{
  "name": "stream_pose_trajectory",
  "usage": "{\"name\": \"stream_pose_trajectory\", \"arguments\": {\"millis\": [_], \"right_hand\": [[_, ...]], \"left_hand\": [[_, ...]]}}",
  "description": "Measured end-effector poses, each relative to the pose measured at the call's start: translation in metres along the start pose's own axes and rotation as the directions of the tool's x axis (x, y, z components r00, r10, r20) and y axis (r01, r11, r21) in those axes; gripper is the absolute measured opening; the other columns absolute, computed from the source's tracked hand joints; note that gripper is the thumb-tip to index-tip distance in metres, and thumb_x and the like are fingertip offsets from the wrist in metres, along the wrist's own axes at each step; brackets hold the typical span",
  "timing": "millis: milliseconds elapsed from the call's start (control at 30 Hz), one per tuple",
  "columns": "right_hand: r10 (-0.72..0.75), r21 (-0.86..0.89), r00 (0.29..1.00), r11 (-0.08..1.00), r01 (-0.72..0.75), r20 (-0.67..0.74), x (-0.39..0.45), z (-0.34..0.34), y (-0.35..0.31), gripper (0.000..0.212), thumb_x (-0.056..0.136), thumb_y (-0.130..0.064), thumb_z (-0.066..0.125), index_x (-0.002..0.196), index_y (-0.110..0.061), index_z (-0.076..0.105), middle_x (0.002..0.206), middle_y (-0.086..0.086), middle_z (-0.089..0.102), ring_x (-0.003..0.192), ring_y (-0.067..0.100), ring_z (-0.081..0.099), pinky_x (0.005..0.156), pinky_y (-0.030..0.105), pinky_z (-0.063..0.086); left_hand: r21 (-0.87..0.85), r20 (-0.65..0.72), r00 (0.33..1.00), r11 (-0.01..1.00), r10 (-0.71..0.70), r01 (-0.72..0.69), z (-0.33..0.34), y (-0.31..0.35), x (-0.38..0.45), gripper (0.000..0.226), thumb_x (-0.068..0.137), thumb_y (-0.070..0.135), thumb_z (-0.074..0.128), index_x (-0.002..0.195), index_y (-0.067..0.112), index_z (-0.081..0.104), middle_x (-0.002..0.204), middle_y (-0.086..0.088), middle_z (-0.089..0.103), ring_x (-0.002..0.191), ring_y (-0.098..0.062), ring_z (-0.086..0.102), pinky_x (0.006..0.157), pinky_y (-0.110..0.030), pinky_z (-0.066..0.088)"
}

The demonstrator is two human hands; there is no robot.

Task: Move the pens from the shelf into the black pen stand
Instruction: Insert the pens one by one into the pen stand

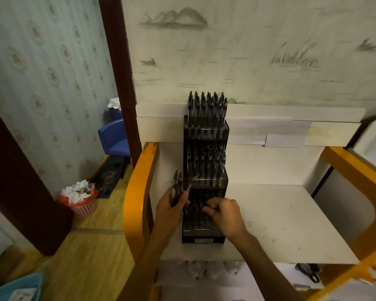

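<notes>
A tall black tiered pen stand (205, 131) rests on the white shelf (280, 218), left of its middle. Its top and middle tiers are packed with dark pens (207, 105). My left hand (172, 208) grips a bundle of several dark pens (176, 185) just left of the stand, their tips pointing up. Over the stand's lowest tier, my right hand (225, 212) has its fingers curled and pinches what seems to be a pen; the pen itself is mostly hidden among the dark slots.
Orange wooden side frames (137, 192) flank the shelf. A lower shelf holds clear bags (206, 269) and a dark object (308, 271). On the floor at left are a pink waste basket (80, 200), a blue chair (115, 137) and a teal bin (15, 287).
</notes>
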State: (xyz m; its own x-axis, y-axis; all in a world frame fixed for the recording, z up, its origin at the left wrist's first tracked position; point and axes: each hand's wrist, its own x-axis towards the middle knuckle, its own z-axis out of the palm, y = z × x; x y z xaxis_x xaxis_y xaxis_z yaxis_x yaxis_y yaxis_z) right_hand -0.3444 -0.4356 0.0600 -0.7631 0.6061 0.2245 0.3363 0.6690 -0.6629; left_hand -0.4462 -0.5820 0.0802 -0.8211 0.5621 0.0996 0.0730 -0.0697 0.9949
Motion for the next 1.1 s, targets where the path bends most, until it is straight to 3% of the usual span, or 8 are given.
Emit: {"name": "stream_pose_trajectory", "arguments": {"millis": [100,267,667,767,833,900,967,1100], "right_hand": [[0.013,0.22,0.996,0.976,0.007,-0.088,0.003,-0.016,-0.017,0.014,0.087,-0.024,0.073,0.099,-0.018,0.076,0.082,-0.009,0.074,0.076,0.002,0.068,0.077,0.009,0.049],[0.083,0.652,0.996,0.753,-0.085,0.034,0.004,-0.032,-0.044,0.017,0.09,-0.018,0.069,0.106,-0.013,0.074,0.093,0.0,0.076,0.086,0.014,0.073,0.08,0.03,0.059],[0.165,0.79,0.985,0.598,-0.136,0.045,0.003,-0.033,-0.044,0.02,0.092,-0.017,0.065,0.107,-0.005,0.07,0.094,0.008,0.076,0.089,0.022,0.073,0.079,0.031,0.059],[0.242,0.838,0.97,0.53,-0.126,-0.007,0.006,-0.041,-0.04,0.017,0.093,-0.014,0.063,0.105,-0.003,0.069,0.092,0.011,0.075,0.085,0.023,0.074,0.074,0.028,0.06],[0.264,0.82,0.963,0.562,-0.111,-0.051,0.008,-0.046,-0.034,0.017,0.094,-0.016,0.063,0.105,-0.005,0.069,0.091,0.011,0.075,0.085,0.022,0.073,0.074,0.028,0.06],[0.251,0.755,0.963,0.65,-0.091,-0.1,0.009,-0.048,-0.027,0.015,0.094,-0.018,0.064,0.104,-0.009,0.069,0.089,0.008,0.075,0.084,0.019,0.073,0.074,0.029,0.06],[0.216,0.666,0.967,0.743,-0.073,-0.135,0.009,-0.047,-0.02,0.014,0.093,-0.02,0.065,0.104,-0.013,0.068,0.088,0.004,0.074,0.081,0.016,0.072,0.075,0.029,0.06],[0.139,0.454,0.976,0.889,-0.049,-0.167,0.005,-0.039,-0.012,0.01,0.092,-0.021,0.067,0.102,-0.019,0.069,0.087,-0.003,0.072,0.08,0.009,0.069,0.077,0.022,0.056]], "left_hand": [[-0.026,-0.011,1.0,1.0,-0.013,0.013,0.003,0.001,-0.001,0.012,0.096,0.027,0.06,0.101,0.017,0.065,0.081,-0.005,0.07,0.044,-0.002,0.048,0.042,-0.017,0.037],[0.008,-0.015,1.0,1.0,-0.021,0.021,0.012,0.001,-0.002,0.013,0.094,0.027,0.063,0.101,0.018,0.068,0.08,-0.004,0.072,0.048,-0.005,0.051,0.044,-0.018,0.039],[0.076,0.021,0.998,0.995,-0.061,0.059,0.017,0.006,-0.005,0.022,0.098,0.036,0.054,0.111,0.022,0.065,0.089,0.001,0.071,0.058,-0.001,0.054,0.048,-0.012,0.042],[0.12,-0.019,0.997,0.99,-0.075,0.077,0.012,0.008,-0.006,0.029,0.1,0.035,0.05,0.113,0.012,0.063,0.072,0.01,0.062,0.056,0.0,0.054,0.048,-0.011,0.044],[0.126,-0.053,0.997,0.99,-0.061,0.067,0.007,0.011,-0.006,0.028,0.101,0.031,0.05,0.104,0.006,0.061,0.058,0.004,0.056,0.049,-0.005,0.056,0.046,-0.02,0.044],[0.086,-0.061,0.997,0.995,-0.039,0.044,0.003,0.013,-0.007,0.016,0.102,0.026,0.05,0.096,0.015,0.06,0.071,-0.015,0.055,0.065,-0.027,0.059,0.061,-0.05,0.048],[0.062,-0.06,0.997,0.997,-0.043,0.047,0.001,0.015,-0.007,0.011,0.102,0.023,0.051,0.096,0.021,0.059,0.08,-0.02,0.053,0.075,-0.039,0.052,0.069,-0.058,0.045],[0.039,-0.044,0.996,0.996,-0.078,0.08,0.0,0.011,-0.005,0.012,0.103,0.019,0.049,0.091,0.018,0.051,0.059,0.008,0.046,0.048,-0.007,0.045,0.045,-0.019,0.038]]}}
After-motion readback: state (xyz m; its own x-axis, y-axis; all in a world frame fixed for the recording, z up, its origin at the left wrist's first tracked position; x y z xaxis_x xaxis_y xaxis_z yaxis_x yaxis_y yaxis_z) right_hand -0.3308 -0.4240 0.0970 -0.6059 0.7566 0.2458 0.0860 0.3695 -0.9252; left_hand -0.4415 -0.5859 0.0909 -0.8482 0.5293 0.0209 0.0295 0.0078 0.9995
